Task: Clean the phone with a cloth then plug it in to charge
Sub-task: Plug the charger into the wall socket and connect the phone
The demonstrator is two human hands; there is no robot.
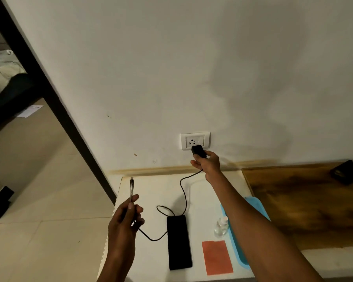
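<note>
Holding: your right hand (207,163) grips the charger plug (198,150) just below the wall socket (195,140); your left hand (126,216) pinches the cable connector (131,186). Phone (178,242): on the white table (151,190), 6 o'clock of the socket.

No text, label or number can be read anywhere.

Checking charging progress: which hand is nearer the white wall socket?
Right hand, holding the black charger plug just below the white wall socket; left hand is far lower-left.
</note>
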